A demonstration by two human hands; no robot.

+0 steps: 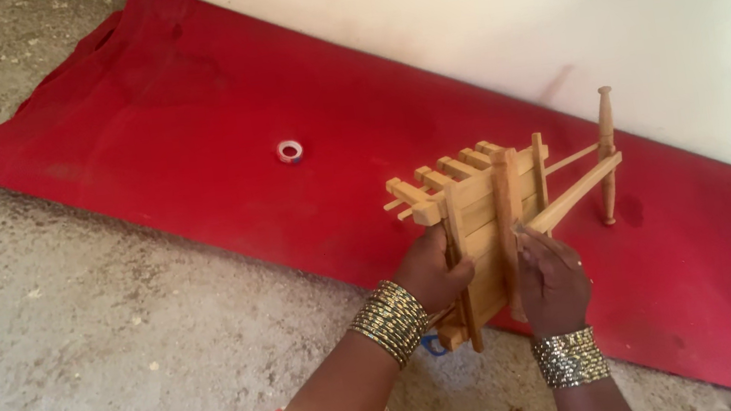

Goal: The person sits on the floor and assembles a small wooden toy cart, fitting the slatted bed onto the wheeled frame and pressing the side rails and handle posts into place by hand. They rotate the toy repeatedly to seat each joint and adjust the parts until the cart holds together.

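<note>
Wooden frame (479, 219) stands tilted on the red cloth (189, 134), left hand (429, 272) clasping its near edge to steady it, right hand (549, 280) pinching a slat.

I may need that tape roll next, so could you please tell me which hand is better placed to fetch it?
Probably the left hand: the tape roll lies up-left of the wooden frame, on its side; the right hand would have to cross over.

Head camera, looking steeply down, close range.
</note>
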